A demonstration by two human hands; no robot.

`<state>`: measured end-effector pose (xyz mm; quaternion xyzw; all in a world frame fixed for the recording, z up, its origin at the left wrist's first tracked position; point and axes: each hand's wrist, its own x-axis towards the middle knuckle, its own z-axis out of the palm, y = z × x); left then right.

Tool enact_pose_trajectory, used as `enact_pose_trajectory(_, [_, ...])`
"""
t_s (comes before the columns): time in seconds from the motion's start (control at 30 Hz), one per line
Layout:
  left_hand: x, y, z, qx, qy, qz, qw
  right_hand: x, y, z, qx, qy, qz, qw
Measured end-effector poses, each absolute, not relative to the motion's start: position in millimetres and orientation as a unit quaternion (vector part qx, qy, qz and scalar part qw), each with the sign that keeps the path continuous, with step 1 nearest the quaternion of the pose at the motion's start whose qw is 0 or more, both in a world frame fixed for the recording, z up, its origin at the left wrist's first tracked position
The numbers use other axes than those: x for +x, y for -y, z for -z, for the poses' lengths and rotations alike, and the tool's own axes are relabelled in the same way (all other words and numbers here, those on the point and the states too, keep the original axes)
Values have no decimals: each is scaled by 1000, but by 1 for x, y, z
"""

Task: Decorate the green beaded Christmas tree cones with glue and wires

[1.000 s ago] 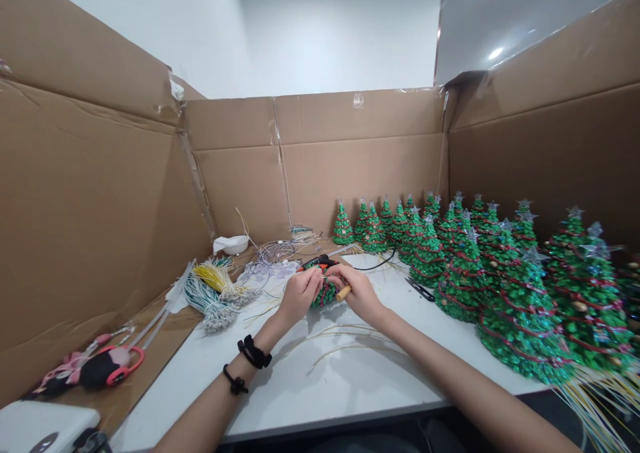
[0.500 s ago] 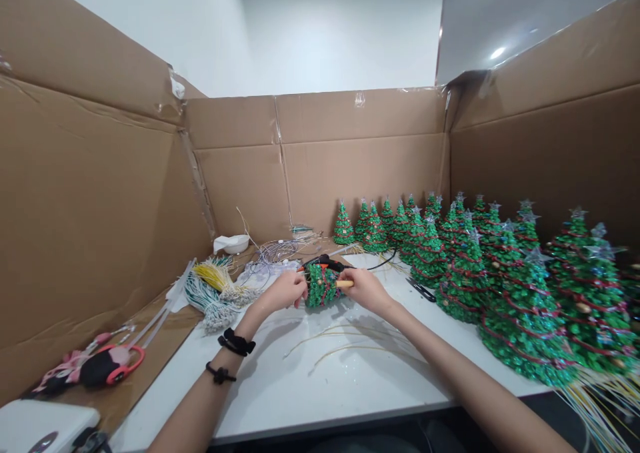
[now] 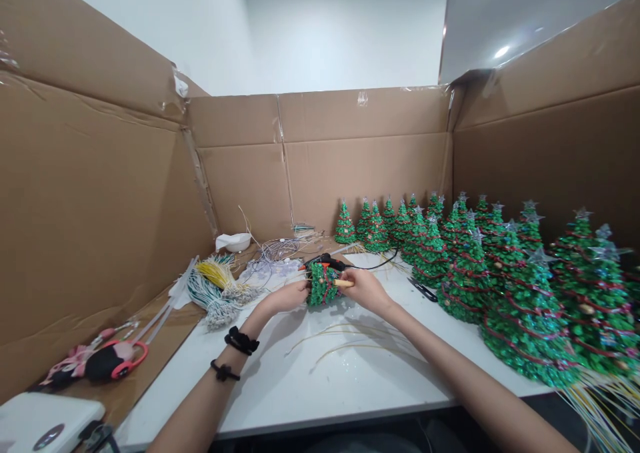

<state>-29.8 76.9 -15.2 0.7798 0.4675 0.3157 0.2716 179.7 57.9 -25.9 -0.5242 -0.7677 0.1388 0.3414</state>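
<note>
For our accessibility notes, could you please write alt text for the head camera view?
The left hand and right hand hold a small green tinsel tree with red garland over a white table. Rows of similar star-topped trees stand at right, inside brown cardboard walls; bundled yellow and white wires lie at left.

The left hand (image 3: 284,298) is gripping a small beaded Christmas tree (image 3: 320,285), which is tilted on its side above the white tabletop (image 3: 280,386). The right hand (image 3: 367,290) is closing around a wooden handle (image 3: 343,283) that is poking out of that tree. An orange-and-black tool (image 3: 324,262), possibly a glue gun, is sitting against the tree's far side. Right of the tree, more beaded trees (image 3: 525,326) are standing in crowded rows; left of it, bundles of yellow and white wires (image 3: 215,300) are lying.
</note>
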Motion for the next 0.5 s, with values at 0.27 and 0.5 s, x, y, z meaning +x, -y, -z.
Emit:
enact_pose_trajectory(0.27, [-1,-72,36,694,-489,-395,352,177,-58,30,-574,736,-124,337])
enact_pose_trajectory(0.5, [9,-71,44,673,-431,-424,427,178,-67,36,-583,731,-111,336])
